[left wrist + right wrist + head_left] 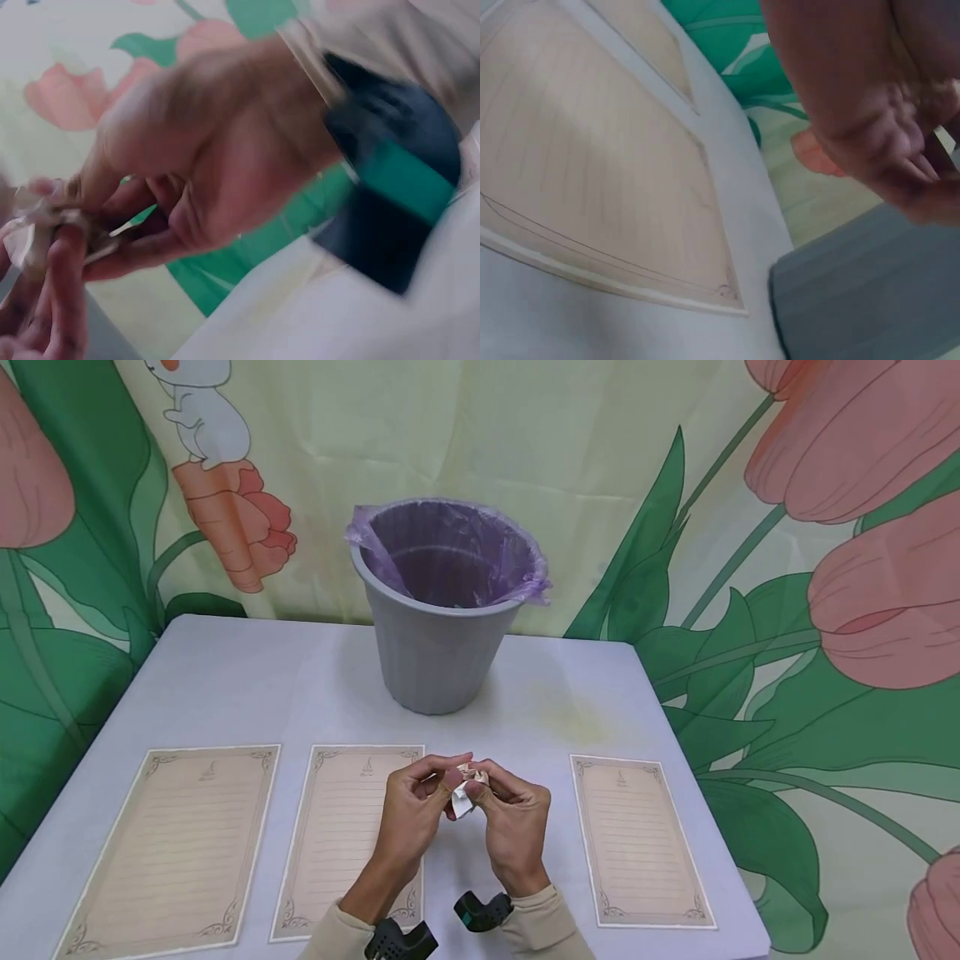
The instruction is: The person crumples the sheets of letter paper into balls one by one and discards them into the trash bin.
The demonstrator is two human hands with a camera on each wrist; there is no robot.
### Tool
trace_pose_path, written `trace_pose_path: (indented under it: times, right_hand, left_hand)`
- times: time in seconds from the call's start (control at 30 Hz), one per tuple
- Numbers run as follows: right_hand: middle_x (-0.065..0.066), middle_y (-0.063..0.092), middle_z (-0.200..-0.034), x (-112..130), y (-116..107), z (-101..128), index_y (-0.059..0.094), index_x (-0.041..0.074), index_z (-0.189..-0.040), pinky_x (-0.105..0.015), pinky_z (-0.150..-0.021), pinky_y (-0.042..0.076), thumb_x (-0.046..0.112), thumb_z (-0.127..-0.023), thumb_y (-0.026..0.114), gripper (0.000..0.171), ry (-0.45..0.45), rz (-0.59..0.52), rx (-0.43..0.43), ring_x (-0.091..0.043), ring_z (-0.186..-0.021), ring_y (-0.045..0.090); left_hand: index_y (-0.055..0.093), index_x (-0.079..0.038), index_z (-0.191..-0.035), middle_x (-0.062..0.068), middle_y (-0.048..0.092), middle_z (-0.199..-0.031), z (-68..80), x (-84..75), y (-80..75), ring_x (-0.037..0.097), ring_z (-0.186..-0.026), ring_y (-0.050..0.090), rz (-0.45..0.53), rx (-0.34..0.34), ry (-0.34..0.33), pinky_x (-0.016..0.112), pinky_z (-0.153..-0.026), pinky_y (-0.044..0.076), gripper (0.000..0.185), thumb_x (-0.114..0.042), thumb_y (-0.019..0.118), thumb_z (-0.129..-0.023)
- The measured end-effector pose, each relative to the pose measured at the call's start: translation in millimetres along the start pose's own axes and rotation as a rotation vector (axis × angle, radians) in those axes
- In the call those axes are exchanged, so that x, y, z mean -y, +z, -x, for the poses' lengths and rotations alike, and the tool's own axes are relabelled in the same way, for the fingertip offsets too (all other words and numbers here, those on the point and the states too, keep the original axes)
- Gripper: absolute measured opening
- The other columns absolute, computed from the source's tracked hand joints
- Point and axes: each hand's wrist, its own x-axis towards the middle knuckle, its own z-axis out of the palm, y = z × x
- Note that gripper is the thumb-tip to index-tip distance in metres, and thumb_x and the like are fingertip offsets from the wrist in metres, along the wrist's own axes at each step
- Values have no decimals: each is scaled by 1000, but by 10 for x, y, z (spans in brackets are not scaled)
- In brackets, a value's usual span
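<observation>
While both hands meet above the table's (247, 685) front edge, left hand (411, 814) and right hand (516, 825) pinch a paper wad (467, 787). Left wrist view, blurred: fingers (64, 289) seemingly clamped on the wad (34, 232). Right wrist view: sheets (592, 172), bin (870, 292).

Crumpled paper wad (465, 787), pinched above table

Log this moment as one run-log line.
left hand: grips paper wad | right hand: grips wad | three sheets flat on table | bin: upright behind
</observation>
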Motion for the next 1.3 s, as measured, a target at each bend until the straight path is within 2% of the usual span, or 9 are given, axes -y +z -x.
trace_pose_path:
  times: [0.17,0.27,0.43,0.53,0.63,0.8,0.93,1.03,1.3]
  right_hand:
    - [-13,82,-104,27,33,-34,77,-7,-114,-24,-73,63,4,-95,75,22,108,-22,0,-12,-91,77]
    - [-15,82,-106,29,56,-27,78,-2,-117,-25,-71,63,7,-98,73,21,158,-11,24,-13,-88,76]
    - [-17,80,-115,26,83,14,78,2,-121,-26,-75,64,8,-100,72,23,109,61,56,-16,-97,77]
    - [-12,77,-129,29,59,27,74,8,-132,-26,-85,64,12,-102,70,31,72,138,125,-17,-115,74]
    - [-9,68,-145,32,-19,24,62,13,-149,-28,-97,62,10,-100,71,50,26,220,255,-18,-129,69]
    - [-8,65,-150,-11,-172,-47,49,15,-160,-30,-101,60,1,-84,85,85,-171,381,390,-15,-127,67]
    - [-9,69,-145,-69,-191,-99,56,9,-155,-28,-95,62,0,-77,89,85,-352,442,364,-15,-118,70]
    - [-12,71,-142,-106,-134,-91,61,6,-149,-25,-93,62,2,-79,87,75,-428,439,308,-16,-118,72]
    - [-20,74,-132,-209,86,4,69,-3,-136,-32,-106,57,-8,-80,82,57,-497,333,122,-24,-129,70]
  left_hand:
    - [72,-8,-137,11,71,-109,33,-14,-107,7,-73,66,-66,76,82,23,-62,58,48,-10,84,-91]
    - [75,-10,-132,7,72,-93,34,9,-120,8,-66,65,-99,24,116,23,-57,56,47,-7,87,-86]
    - [79,-8,-122,7,74,-88,24,42,-83,10,-62,65,-107,-72,135,26,-55,57,36,-5,86,-87]
    - [79,-5,-120,6,73,-88,12,33,-74,10,-60,65,-79,-104,102,24,-55,57,31,-5,84,-89]
    - [78,-4,-121,4,68,-81,-2,13,-84,8,-57,61,-25,-109,29,20,-53,53,29,-6,80,-93]
    - [74,-3,-129,2,60,-82,-7,-9,-94,7,-58,51,93,-51,-116,16,-52,42,31,-9,74,-99]
    - [69,1,-134,2,63,-86,-1,-25,-63,6,-57,49,185,-35,-201,16,-53,38,35,-11,71,-101]
    - [67,3,-135,1,68,-88,2,-29,-39,6,-54,48,215,-57,-239,17,-52,36,35,-11,71,-102]
    - [71,7,-123,1,73,-94,18,-37,29,5,-57,53,192,-155,-160,15,-48,37,29,-11,75,-100]
